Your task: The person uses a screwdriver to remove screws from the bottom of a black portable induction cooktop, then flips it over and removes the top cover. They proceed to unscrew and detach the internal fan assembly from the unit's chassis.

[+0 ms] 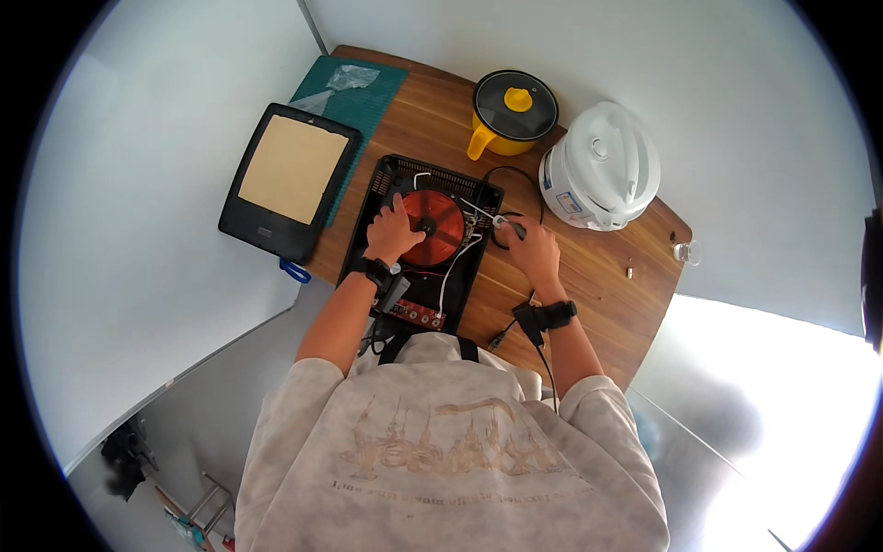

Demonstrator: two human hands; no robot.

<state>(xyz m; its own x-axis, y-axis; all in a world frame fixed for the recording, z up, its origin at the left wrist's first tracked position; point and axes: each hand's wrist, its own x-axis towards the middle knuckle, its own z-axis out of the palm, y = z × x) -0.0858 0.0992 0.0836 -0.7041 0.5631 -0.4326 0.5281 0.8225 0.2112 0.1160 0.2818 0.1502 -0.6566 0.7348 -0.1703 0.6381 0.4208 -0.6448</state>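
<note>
An opened black cooktop housing (363, 282) holds a round red coil (441, 239), wiring and a small circuit board (423, 316). My left hand (391, 230) rests on the coil's left part, thumb and fingers apart. My right hand (533, 244) is closed on a screwdriver (506, 224), whose thin shaft points up-left toward components at the coil's upper right edge; its exact tip contact is unclear. White and dark wires run across the housing.
A black cover with a beige panel (285, 170) lies left, partly on a green mat (372, 92) with clear plastic. Behind are a yellow lidded pot (501, 138) and a white cooker (598, 170). A small glass container (692, 254) sits at the right edge. White walls surround the table (598, 304).
</note>
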